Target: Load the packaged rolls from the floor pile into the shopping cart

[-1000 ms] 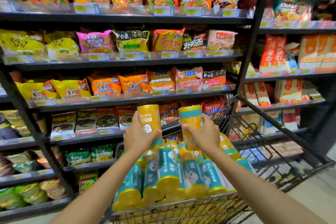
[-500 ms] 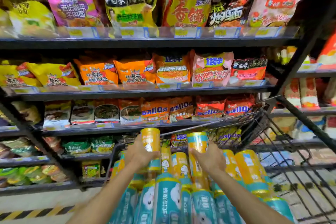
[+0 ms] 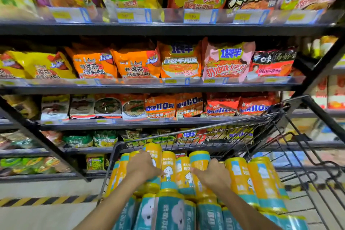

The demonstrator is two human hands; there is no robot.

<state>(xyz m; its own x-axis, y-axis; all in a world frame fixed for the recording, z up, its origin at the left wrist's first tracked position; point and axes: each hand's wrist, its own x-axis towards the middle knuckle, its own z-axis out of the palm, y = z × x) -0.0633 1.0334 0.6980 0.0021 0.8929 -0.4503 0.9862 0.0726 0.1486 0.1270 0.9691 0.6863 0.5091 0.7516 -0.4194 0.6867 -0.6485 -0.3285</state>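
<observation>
Head view, shopping cart (image 3: 261, 137) filling the frame from 4 to 7 o'clock. Over the preceding second both hands had come down: the two rolls, first held clear above the load at the height of a noodle shelf (image 3: 168, 87), had sunk in stages until their lower ends stood among the rolls already stacked in the cart (image 3: 240, 177). This was judged to mean that the pair was all but placed, with only settling and release left for this cycle. The left hand (image 3: 142, 169) wrapped its fingers round the middle of the left roll (image 3: 152, 152), thumb lying across the near face toward 3 o'clock, the yellow upper end standing free at 12 o'clock of the knuckles. The right hand (image 3: 212, 175) closed in the same way round the right roll (image 3: 199, 160), thumb pointing toward 9 o'clock. Neither grip was spread; each was curled tight on its own roll. The two held rolls stood upright in the far row, another roll between them. The floor pile lay outside the view; only striped floor tape (image 3: 37, 200) showed at 8 o'clock.
</observation>
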